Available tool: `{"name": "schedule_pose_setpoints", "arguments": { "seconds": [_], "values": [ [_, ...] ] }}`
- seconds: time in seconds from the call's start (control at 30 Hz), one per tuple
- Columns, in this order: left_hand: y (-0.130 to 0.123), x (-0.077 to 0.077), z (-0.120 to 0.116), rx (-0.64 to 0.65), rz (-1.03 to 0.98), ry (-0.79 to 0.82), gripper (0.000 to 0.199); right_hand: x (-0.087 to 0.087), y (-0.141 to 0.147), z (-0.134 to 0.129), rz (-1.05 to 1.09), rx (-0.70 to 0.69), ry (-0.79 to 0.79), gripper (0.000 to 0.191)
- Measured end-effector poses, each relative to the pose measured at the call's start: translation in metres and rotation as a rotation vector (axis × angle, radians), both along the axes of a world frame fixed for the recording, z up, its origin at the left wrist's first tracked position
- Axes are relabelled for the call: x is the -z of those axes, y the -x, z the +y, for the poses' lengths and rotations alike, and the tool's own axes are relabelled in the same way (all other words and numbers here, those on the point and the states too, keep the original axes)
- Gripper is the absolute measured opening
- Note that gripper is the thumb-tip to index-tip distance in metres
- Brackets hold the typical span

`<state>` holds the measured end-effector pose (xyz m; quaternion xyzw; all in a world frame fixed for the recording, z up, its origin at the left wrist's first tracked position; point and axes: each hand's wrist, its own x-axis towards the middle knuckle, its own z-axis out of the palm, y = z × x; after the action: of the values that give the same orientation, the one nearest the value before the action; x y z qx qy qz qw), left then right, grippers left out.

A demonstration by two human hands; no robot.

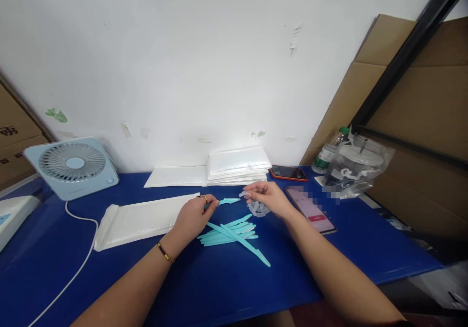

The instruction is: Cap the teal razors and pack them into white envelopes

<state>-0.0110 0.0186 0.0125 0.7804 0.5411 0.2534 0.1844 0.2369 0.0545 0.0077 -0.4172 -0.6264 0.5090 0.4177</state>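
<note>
Between thumb and fingers, my left hand (195,215) pinches a turquoise eyebrow razor (228,201), its blade end pointing right. My right hand (266,198) pinches a small clear plastic cap (242,194) just off the razor's tip; a narrow gap seems to part them. Below my right hand lies a small heap of similar translucent caps (259,210), partly hidden by it. In front of both hands, several more turquoise razors (228,234) are piled loosely on the blue table (219,288), one lying crosswise on top.
A white padded mailer (142,224) lies left of my left hand; more white mailers (237,163) are stacked by the wall. On the right are a phone (310,210), an orange-edged phone (288,173), a bottle (327,154) and a bagged cup (356,166). A light-blue fan (75,166) stands left.
</note>
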Motion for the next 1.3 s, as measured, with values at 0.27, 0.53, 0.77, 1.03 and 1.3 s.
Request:
{"name": "schedule_pose_setpoints", "arguments": {
  "seconds": [0.27,0.53,0.77,1.03,1.3],
  "values": [
    [0.000,0.001,0.000,-0.007,-0.048,-0.007,0.032,0.000,0.017,-0.009,0.090,0.038,0.096,0.032],
    [-0.007,0.006,0.004,0.100,-0.085,-0.031,0.030,0.008,0.029,-0.011,-0.071,-0.051,0.015,0.032],
    [-0.005,0.020,0.017,0.085,0.030,-0.074,0.028,-0.001,0.004,-0.005,-0.669,0.141,-0.384,0.024],
    [-0.010,0.004,0.002,0.298,0.084,-0.075,0.027,0.007,-0.009,-0.005,-0.969,0.073,-0.280,0.010],
    [-0.022,0.001,-0.013,0.419,0.062,0.095,0.021,0.001,-0.014,-0.002,-0.633,0.011,-0.163,0.019]
  ]
}}
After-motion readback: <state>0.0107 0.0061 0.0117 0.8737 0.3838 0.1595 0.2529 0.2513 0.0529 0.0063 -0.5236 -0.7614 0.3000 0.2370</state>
